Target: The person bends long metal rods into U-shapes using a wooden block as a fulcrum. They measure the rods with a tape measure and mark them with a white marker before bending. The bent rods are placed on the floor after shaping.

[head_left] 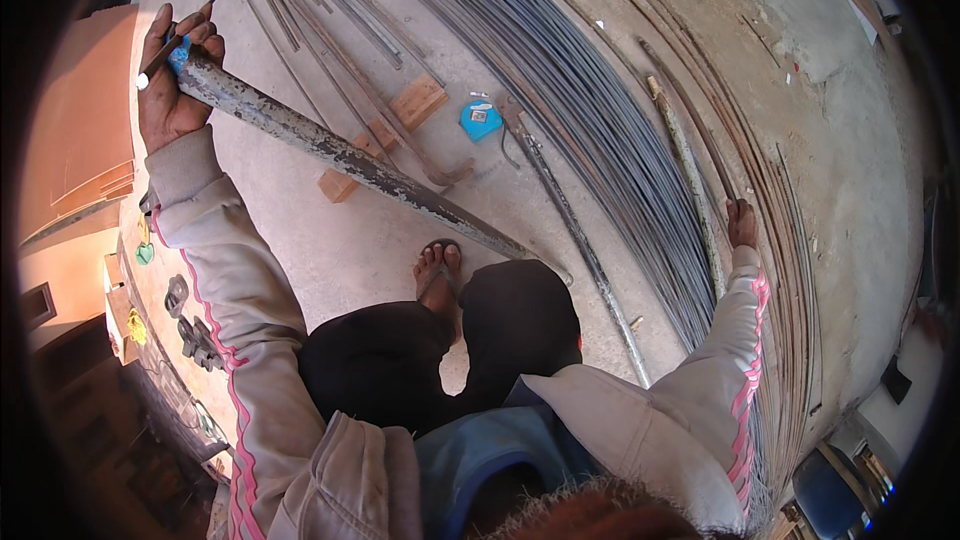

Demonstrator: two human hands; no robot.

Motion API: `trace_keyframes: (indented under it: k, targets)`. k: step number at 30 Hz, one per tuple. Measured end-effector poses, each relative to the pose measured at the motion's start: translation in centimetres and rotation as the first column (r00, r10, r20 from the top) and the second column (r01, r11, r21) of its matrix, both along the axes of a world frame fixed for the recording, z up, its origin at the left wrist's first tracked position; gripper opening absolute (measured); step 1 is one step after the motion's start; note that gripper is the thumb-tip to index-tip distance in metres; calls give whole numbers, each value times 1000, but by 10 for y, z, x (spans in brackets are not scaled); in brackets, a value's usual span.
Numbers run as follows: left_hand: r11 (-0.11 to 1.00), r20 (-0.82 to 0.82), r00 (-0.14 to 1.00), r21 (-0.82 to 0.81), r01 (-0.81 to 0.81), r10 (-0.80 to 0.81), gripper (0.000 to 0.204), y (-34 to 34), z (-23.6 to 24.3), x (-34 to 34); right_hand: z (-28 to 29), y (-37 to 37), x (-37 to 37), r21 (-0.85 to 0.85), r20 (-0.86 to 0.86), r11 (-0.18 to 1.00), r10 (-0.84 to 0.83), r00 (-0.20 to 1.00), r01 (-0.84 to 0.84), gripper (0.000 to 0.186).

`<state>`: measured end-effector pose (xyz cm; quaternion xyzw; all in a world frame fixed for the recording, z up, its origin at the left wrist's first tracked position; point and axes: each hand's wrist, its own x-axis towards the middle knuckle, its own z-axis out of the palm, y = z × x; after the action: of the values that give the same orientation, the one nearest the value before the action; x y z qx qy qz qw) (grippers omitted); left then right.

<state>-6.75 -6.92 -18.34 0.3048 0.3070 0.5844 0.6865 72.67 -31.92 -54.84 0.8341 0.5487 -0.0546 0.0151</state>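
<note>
Paint-flaked metal pipe (pixel 340 153) slants over the concrete floor (pixel 280 240), its upper end near the floor's left edge in the curled grip of the left hand (pixel 168 108), while the right hand (pixel 741 224), toward the floor's right edge, grasps a thin dark rod (pixel 691 110).

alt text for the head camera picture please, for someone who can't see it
A person's left hand grips one end of a long pipe with flaking paint, slanting across a concrete floor. The right hand is low beside a bundle of long metal rods.
</note>
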Motion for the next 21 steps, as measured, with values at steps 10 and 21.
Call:
trace_keyframes:
  k: [10, 21]
  targets:
    - [998, 33, 999, 48, -30, 29, 36, 5, -12, -8, 160, 19, -166, -145, -986, 952, -162, 43, 271, 46]
    - [990, -79, 988, 66, -125, 130, 24, 4, -4, 23, 227, 173, -157, 687, -700, 574, 357, 619, 445, 32]
